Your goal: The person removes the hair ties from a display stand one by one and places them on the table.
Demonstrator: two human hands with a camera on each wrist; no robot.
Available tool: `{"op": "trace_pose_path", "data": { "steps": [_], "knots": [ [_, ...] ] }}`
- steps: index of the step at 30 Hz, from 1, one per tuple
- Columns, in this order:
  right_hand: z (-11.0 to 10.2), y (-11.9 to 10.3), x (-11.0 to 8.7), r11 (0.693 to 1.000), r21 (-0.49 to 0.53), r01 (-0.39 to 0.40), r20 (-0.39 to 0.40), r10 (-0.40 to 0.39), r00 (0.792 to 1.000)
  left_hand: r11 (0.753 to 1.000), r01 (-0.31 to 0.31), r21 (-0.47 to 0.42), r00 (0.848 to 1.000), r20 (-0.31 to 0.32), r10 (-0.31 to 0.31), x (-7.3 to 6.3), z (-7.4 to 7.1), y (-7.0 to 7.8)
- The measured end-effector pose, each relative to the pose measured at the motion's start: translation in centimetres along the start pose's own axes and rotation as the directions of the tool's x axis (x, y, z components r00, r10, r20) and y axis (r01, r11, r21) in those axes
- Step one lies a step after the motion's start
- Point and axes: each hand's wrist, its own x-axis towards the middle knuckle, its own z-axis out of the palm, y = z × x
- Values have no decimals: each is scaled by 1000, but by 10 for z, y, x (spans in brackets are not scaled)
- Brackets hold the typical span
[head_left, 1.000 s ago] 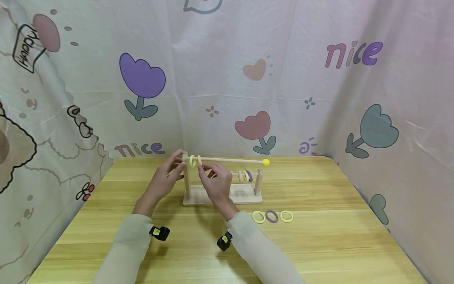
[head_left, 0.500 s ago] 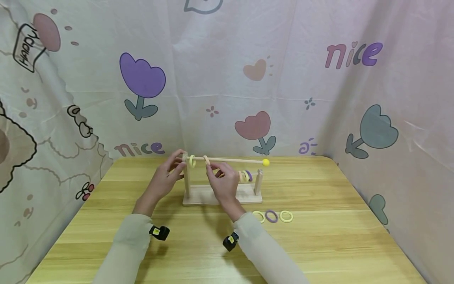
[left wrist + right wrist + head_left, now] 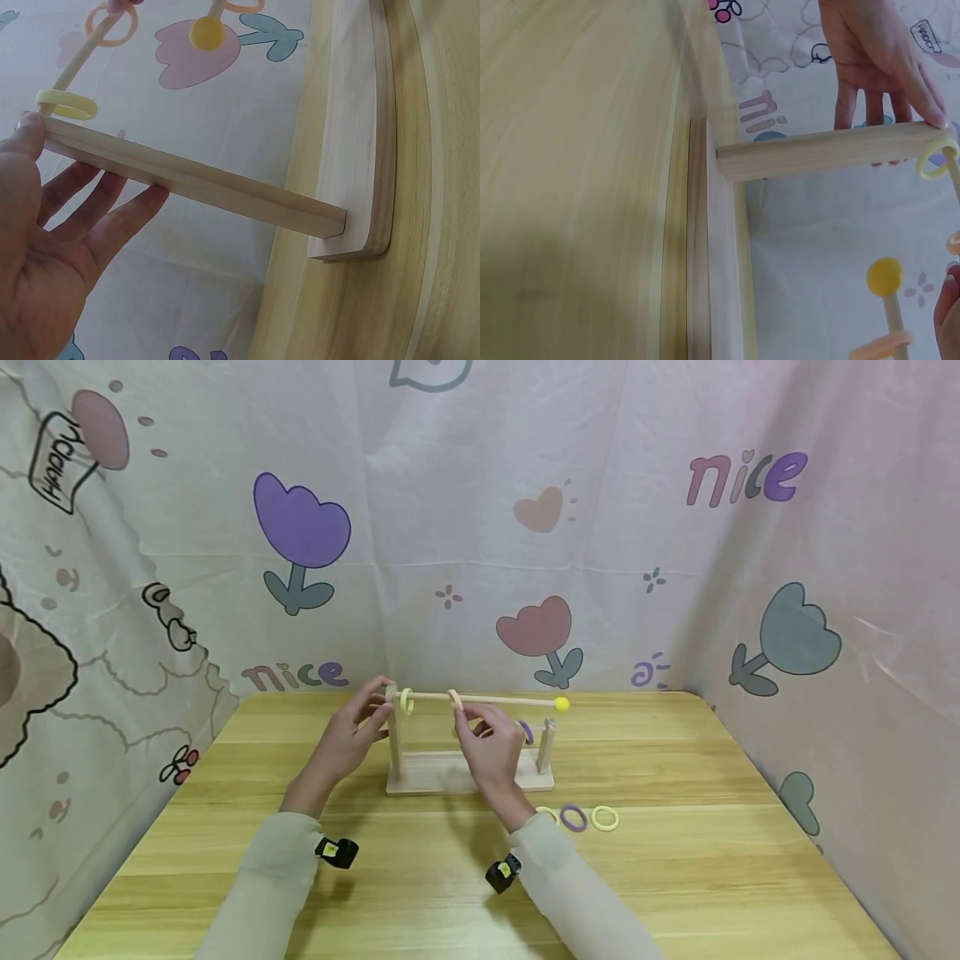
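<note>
My left hand (image 3: 348, 731) holds the top of the tall wooden post (image 3: 187, 172), thumb at its upper end and fingers behind it. From this post a thin wooden rod (image 3: 510, 699) runs right to a yellow ball (image 3: 562, 704). A pale yellow ring (image 3: 407, 701) hangs on the rod near the post. Farther along, my right hand (image 3: 491, 747) pinches a peach ring (image 3: 455, 698) that encircles the rod. Behind that hand, a purple ring (image 3: 527, 732) shows on the lower rod by the short post (image 3: 547, 747). The lower rod's yellow ball (image 3: 885, 277) and an orange ring (image 3: 881, 346) appear in the right wrist view.
The stand's flat wooden base (image 3: 435, 772) rests on the wood-grain table (image 3: 712, 860). At its front right lie a yellow ring (image 3: 605, 818), a purple ring (image 3: 573, 817) and another yellow ring (image 3: 549, 814), partly covered by the right sleeve. A printed curtain (image 3: 450, 527) rises behind.
My right hand has slid the peach ring rightward along the upper rod, away from the yellow ring, and now covers more of the lower rod's rings. My left hand stays on the post.
</note>
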Motion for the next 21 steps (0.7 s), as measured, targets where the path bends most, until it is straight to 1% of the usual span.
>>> {"op": "trace_pose_path", "data": {
  "steps": [3, 7, 12, 16, 21],
  "knots": [
    [-3, 2, 1, 1000, -17, 6, -14, -6, 1000, 1000, 0, -1, 1000, -2, 0, -1, 0, 0],
    [-8, 2, 2, 999, -31, -12, -23, 11, 1000, 1000, 0, 1, 1000, -2, 0, -1, 0, 0],
    [-14, 3, 2, 999, -18, -40, -16, 40, 999, 1000, -1, 3, 1000, -2, 1, -1, 0, 0],
    [-17, 6, 2, 999, -17, -46, -11, 46, 999, 1000, -5, 7, 1000, -4, 5, 0, 0, -3],
    [-23, 10, 2, 998, -34, -56, -9, 56, 998, 1000, -9, 7, 1000, -6, 9, 1, 1, -5]
  ]
}}
